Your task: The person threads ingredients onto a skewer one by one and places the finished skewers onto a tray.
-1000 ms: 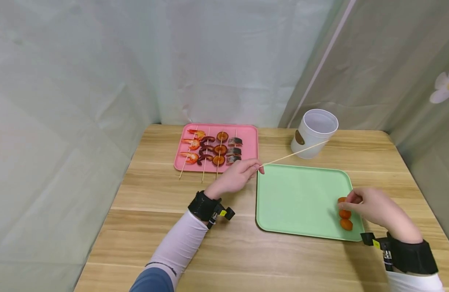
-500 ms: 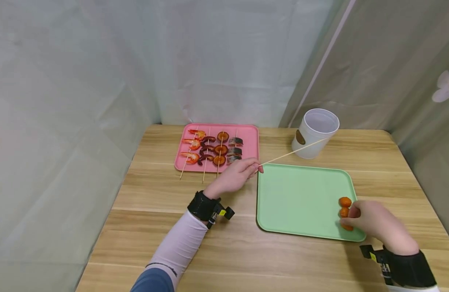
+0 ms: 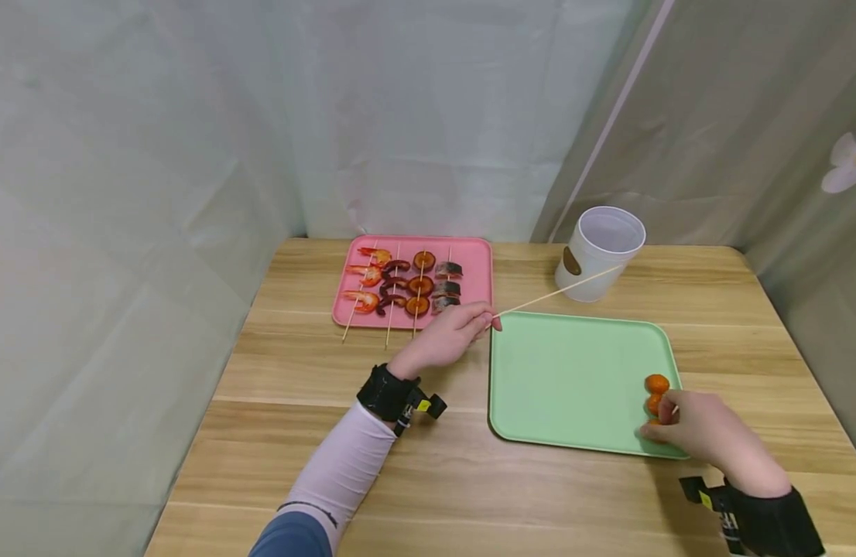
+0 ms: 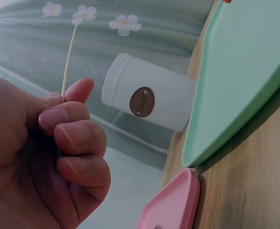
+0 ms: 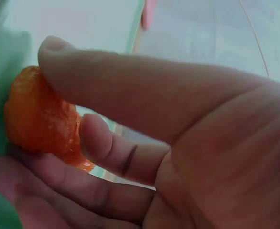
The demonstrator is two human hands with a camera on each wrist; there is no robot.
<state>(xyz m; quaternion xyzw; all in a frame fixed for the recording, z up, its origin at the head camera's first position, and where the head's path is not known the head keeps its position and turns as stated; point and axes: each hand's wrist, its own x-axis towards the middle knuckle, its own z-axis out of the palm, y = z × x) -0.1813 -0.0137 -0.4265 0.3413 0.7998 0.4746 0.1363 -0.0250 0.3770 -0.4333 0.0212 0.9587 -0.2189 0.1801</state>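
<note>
My left hand [image 3: 447, 336] pinches a thin bamboo skewer [image 3: 560, 292] between thumb and curled fingers. The skewer [image 4: 69, 59] slants out over the back edge of the green tray [image 3: 574, 379], its tip overlapping the white cup in the head view. On the tray's right side lies a short row of glossy orange food balls [image 3: 656, 384]. My right hand [image 3: 713, 433] is at the nearest one, partly covering it. Up close, thumb and fingers lie on opposite sides of that orange ball [image 5: 39, 114], with another ball partly hidden behind it.
A pink tray [image 3: 475, 271] at the back left bears loaded skewers: shrimp [image 3: 361, 300], dark curled pieces [image 3: 393, 283], mushroom slices [image 3: 420, 285] and fish pieces [image 3: 446, 288]. A white cup [image 3: 598, 263] stands behind the green tray. Curtains border the wooden table [image 3: 414, 487].
My right hand has moved toward the near end of the orange row, uncovering the farther balls and reaching the nearest one. The left hand and skewer stay almost still.
</note>
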